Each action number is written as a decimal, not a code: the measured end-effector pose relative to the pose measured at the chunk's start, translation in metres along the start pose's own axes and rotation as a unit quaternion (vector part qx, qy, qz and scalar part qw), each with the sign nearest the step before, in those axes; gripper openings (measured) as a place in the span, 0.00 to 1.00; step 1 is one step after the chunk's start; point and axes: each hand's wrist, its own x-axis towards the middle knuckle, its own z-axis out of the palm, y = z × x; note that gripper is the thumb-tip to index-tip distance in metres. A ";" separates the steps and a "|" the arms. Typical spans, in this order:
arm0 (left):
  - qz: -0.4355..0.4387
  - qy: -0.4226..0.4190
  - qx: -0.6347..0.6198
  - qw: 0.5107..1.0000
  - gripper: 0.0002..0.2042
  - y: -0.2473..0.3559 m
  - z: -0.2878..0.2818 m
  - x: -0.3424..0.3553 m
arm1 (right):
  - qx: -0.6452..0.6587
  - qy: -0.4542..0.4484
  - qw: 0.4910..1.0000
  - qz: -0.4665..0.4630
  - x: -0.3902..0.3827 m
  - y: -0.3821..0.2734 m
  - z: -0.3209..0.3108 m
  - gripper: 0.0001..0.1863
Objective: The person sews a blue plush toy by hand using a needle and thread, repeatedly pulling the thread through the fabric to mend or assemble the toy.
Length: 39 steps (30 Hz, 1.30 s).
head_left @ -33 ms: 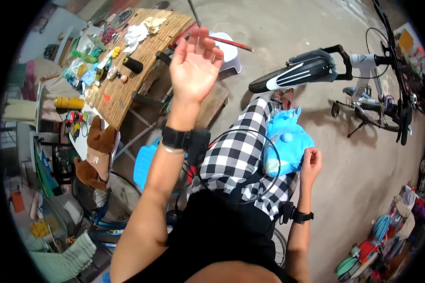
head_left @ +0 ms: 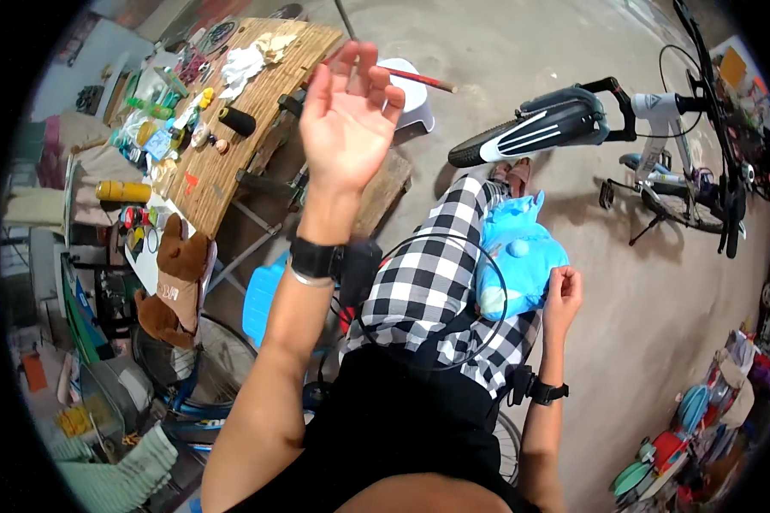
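Observation:
My left hand (head_left: 349,141) is raised in front of me, palm facing up, fingers apart and slightly curled, with nothing visible in it. It hangs in the air beside the wooden table's near corner. On my lap, over black-and-white checked trousers (head_left: 423,278), lies a light blue plush toy (head_left: 530,256) with a round bump on it. At the toy's right edge is my right hand (head_left: 563,295), its fingers pressed together in a pinch. Whatever those fingers hold, if anything, is too small to make out. Both wrists carry black strapped devices.
The cluttered wooden table (head_left: 261,73) stands at the left, bearing a black thread cone (head_left: 237,120). A brown plush toy (head_left: 180,265) sits nearer. A white stool (head_left: 415,98) stands ahead, a bicycle (head_left: 590,120) at right. A black cable (head_left: 494,256) loops over my lap.
My left hand has shifted very slightly left, its fingers a little more curled. The right hand and the blue plush toy stay in place.

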 end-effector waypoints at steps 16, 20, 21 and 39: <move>0.175 -0.263 0.245 0.917 0.30 -0.018 0.101 -0.015 | 0.005 0.006 1.000 -0.001 -0.002 -0.010 0.009 0.05; 0.156 -0.282 0.258 0.911 0.30 -0.014 0.101 -0.017 | 0.002 0.006 1.000 -0.008 -0.004 -0.009 0.011 0.05; 0.159 -0.283 0.264 0.908 0.30 -0.013 0.100 -0.017 | 0.001 0.004 1.000 -0.015 -0.004 -0.008 0.012 0.05; -0.070 -0.310 0.744 0.588 0.07 0.021 0.094 0.017 | 0.253 -0.040 0.965 0.064 -0.007 -0.040 -0.001 0.05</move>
